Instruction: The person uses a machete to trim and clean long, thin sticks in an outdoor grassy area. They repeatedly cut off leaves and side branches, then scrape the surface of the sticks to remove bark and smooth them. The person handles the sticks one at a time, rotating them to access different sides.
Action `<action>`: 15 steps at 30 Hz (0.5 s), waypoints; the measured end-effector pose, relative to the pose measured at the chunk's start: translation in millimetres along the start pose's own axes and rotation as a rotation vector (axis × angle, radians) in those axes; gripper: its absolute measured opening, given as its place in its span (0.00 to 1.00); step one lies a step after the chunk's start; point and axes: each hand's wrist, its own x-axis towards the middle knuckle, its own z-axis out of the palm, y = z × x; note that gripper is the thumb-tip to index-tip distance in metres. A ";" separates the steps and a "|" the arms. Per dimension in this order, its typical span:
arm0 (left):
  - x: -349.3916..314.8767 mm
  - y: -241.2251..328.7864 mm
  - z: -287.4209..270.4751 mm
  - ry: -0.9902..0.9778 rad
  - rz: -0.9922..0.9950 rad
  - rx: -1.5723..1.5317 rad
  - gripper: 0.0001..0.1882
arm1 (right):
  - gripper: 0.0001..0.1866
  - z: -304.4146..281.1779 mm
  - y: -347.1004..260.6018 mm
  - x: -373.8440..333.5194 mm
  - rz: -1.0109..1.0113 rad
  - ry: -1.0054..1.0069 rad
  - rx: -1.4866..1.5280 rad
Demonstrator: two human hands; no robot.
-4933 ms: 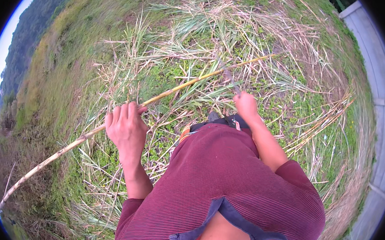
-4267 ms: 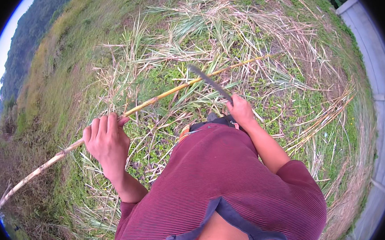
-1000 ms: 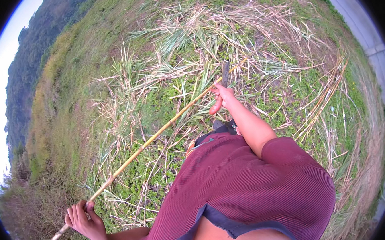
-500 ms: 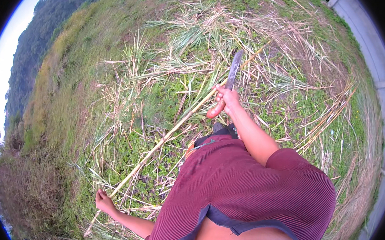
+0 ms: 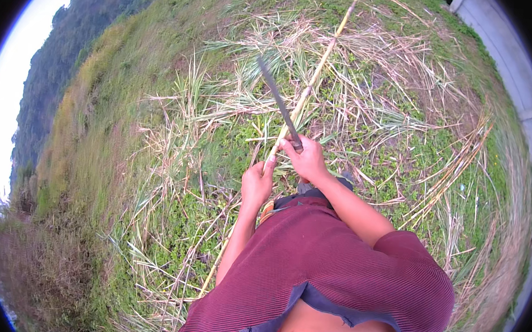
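Note:
A long, jointed, yellowish cane stalk (image 5: 310,86) runs from the far top of the view down past my hands toward my left side. My left hand (image 5: 257,184) is closed around it in front of my waist. Just to the right, my right hand (image 5: 308,161) grips the dark handle of a machete (image 5: 277,94). The blade points away and to the left, crossing over the stalk. Fingertips of my right hand lie against or very near the stalk; whether they press on it I cannot tell.
Cut leaves and dry stalks (image 5: 385,51) litter the green ground ahead. A bundle of thin canes (image 5: 454,167) lies at right, before a grey wall (image 5: 503,41). Dense brush (image 5: 44,255) stands at left, with a wooded hill (image 5: 70,60) beyond.
My left hand has moved from far lower left to beside my right hand. The stalk now reaches much farther forward. The machete has swung from pointing ahead to pointing left across the stalk.

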 end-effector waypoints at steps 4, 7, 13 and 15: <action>-16.8 6.4 -17.0 0.041 -0.003 -0.033 0.31 | 0.13 -48.5 -0.8 -7.5 -0.434 0.084 -0.651; -33.9 1.3 -31.1 0.079 0.015 -0.038 0.30 | 0.13 -85.5 -9.5 4.7 -0.481 0.114 -0.902; -54.4 -4.9 -49.3 -0.009 -0.007 -0.254 0.29 | 0.10 -108.6 -34.3 40.1 -0.493 0.306 -0.873; -53.8 -5.7 -51.8 -0.081 -0.003 -0.328 0.29 | 0.09 -95.1 -52.2 27.3 -0.720 0.167 -0.934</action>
